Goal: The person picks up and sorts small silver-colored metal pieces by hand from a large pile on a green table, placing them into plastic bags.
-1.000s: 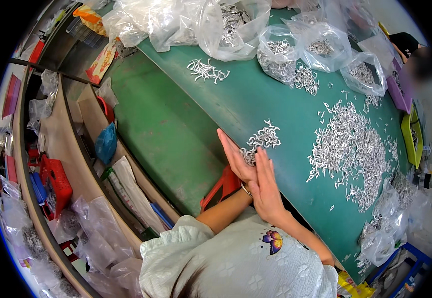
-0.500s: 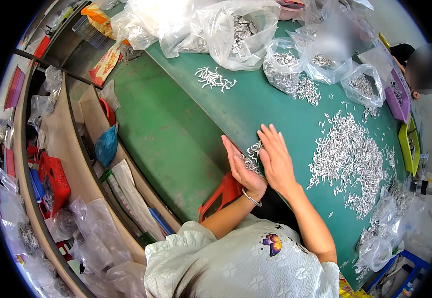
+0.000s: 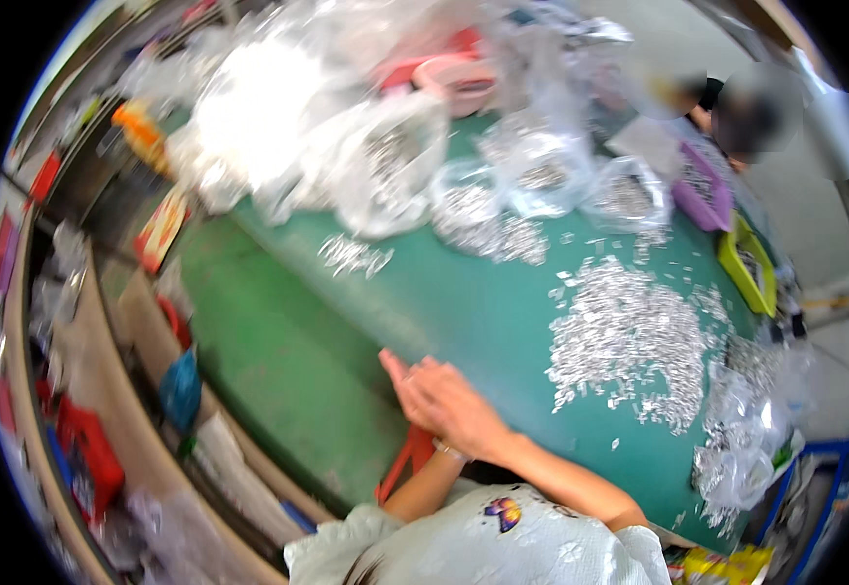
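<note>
Both hands cupped together at the near edge of the green table [image 3: 502, 322], right hand [image 3: 458, 405] over left hand [image 3: 407, 382], fingers' grip unreadable; small shiny silver metal pieces [image 3: 629, 341] scattered loose well right, crinkled clear plastic bags [image 3: 385, 166] behind.

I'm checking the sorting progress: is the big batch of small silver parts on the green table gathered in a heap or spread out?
Spread out: the silver parts lie scattered thinly over the green table, with strays around the edges.
</note>
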A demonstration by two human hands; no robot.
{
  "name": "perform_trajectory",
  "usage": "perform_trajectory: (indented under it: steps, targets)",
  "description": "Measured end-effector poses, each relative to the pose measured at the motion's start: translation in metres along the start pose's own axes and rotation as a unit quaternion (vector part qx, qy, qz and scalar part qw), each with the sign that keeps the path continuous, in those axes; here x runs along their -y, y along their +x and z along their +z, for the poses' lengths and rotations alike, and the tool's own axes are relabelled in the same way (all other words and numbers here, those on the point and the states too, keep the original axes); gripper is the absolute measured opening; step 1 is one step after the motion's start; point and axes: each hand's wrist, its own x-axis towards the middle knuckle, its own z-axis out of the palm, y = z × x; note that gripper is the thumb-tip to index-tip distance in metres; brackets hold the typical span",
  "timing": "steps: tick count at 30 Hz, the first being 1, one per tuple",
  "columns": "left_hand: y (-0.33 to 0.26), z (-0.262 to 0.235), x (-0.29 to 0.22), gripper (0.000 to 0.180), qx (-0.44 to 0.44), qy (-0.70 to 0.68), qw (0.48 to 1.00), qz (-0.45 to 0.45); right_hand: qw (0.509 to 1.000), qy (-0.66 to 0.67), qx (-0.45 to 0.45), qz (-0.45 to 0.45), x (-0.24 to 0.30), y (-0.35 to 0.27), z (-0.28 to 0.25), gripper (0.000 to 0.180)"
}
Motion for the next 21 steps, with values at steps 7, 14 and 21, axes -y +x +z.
perform_trajectory:
  steps: [7, 14, 21]
  targets:
    - [-0.001, -0.013, 0.010, 0.047, 0.019, -0.114, 0.988, -0.102, 0.991, 0.096, -0.070, 0.060, -0.008, 0.001, 0.042, 0.038]
    - [0.015, -0.043, 0.023, 0.046, 0.023, -0.477, 0.833, -0.279, 0.954, 0.286, -0.080, 0.054, -0.002, 0.011, 0.025, 0.035]
    - [0.040, -0.050, 0.030, 0.045, -0.010, -0.806, 0.439, -0.397, 0.935, 0.338, -0.084, 0.073, -0.006, 0.022, 0.035, 0.037]
